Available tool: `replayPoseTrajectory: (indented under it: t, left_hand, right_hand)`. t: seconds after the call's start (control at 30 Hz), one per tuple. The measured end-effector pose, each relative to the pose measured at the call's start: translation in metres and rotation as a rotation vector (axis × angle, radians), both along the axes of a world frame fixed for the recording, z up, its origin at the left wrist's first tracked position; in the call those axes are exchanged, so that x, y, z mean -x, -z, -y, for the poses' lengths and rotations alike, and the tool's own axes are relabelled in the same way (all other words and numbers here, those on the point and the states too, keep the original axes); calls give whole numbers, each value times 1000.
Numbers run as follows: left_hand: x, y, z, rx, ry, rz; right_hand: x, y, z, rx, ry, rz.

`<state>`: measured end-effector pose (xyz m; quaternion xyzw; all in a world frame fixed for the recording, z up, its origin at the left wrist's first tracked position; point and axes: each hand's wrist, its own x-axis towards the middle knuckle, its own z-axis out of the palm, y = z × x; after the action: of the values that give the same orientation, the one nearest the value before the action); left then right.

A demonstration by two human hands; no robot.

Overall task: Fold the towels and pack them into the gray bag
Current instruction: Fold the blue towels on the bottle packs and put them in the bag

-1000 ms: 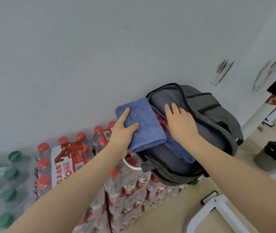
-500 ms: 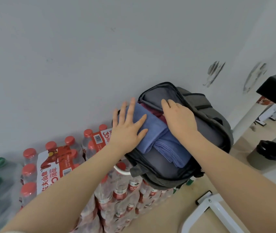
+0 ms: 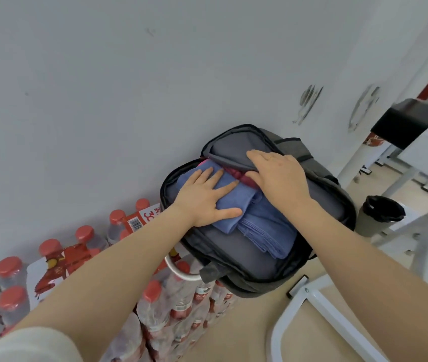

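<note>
Against a plain gray wall [image 3: 103, 87] stand packs of water bottles [image 3: 153, 296] with red caps, and the gray bag [image 3: 233, 259] lies on top of them, unzipped, its opening facing up. Beside it, to the right, are white table legs [image 3: 320, 304] and a bin [image 3: 380, 215] with a black liner.

Packing is the step in hand, not folding. A folded blue towel [image 3: 233, 205] lies inside the bag, on top of a second blue towel [image 3: 267, 231] whose layered edges show toward the near side. A pink towel [image 3: 236, 175] shows only a little, deeper in, under the flap [image 3: 239, 145].

The left hand [image 3: 202, 199] rests flat on the upper blue towel, fingers spread and straight, pressing and not gripping. The right hand [image 3: 278, 176] lies on the edge of the flap with loose fingers, the thumb near the pink towel; I cannot tell if it pinches the flap or only holds it back.

I judge that the towels in view are already in the bag, though the lower blue one reaches near the zipper line. The next move probably calls for pushing the stack deeper and flat, so no cloth is caught by the zipper. Whether more towels wait outside is not visible.
</note>
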<state>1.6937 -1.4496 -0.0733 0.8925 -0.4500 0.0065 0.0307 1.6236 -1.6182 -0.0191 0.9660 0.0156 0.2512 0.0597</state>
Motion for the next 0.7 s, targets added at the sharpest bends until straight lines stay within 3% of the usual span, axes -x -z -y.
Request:
replayPoseTrajectory:
  t: [0.27,0.37,0.5,0.7]
  left_hand:
    - [-16,-3,21,-7,30,14]
    - [-3,5,2,171,41,125]
    - [13,9,-34,237,35,234]
    - [26,-9,-96,323,2,229]
  right_hand:
    - [-5,1,1,8,12,-10]
    - [-1,5,-9,19,12,-7]
    - [8,19,-33,-10,92,7]
    - [24,30,-78,-92,236,-148]
